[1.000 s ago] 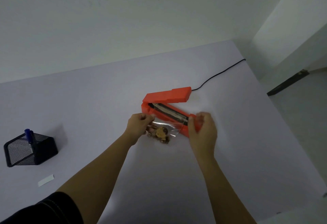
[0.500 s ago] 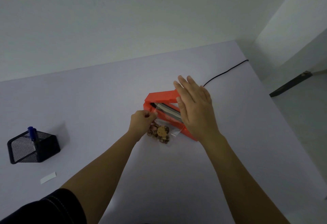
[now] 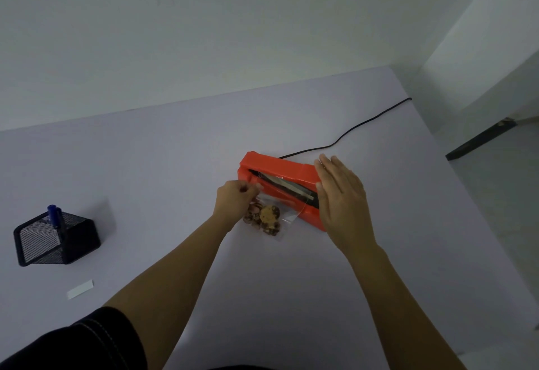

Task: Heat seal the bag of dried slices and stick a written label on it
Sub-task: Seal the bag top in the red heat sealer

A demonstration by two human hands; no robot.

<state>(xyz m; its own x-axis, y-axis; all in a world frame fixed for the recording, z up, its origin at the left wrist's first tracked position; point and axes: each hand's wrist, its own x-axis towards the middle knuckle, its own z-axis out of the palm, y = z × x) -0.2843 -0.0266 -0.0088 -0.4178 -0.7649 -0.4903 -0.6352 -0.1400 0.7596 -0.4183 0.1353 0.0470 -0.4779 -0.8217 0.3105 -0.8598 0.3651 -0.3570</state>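
Note:
An orange heat sealer (image 3: pixel 277 169) lies on the white table (image 3: pixel 163 165), its lid arm lowered but with a gap still showing the sealing strip. A clear bag of dried slices (image 3: pixel 267 218) lies in front of it, its open top edge resting in the sealer's jaw. My left hand (image 3: pixel 236 200) pinches the bag's left top corner. My right hand (image 3: pixel 341 197) is flat, fingers together, resting on the right end of the lid. A blank white label (image 3: pixel 80 289) lies at the left front.
A black mesh pen holder (image 3: pixel 57 237) with a blue pen (image 3: pixel 54 216) stands at the left. The sealer's black cord (image 3: pixel 364 124) runs off the table's far right corner. The table's right edge drops to the floor.
My right hand let go of the bag's right corner, rose over the sealer and now presses on its lid, which has swung down. My left hand kept its pinch.

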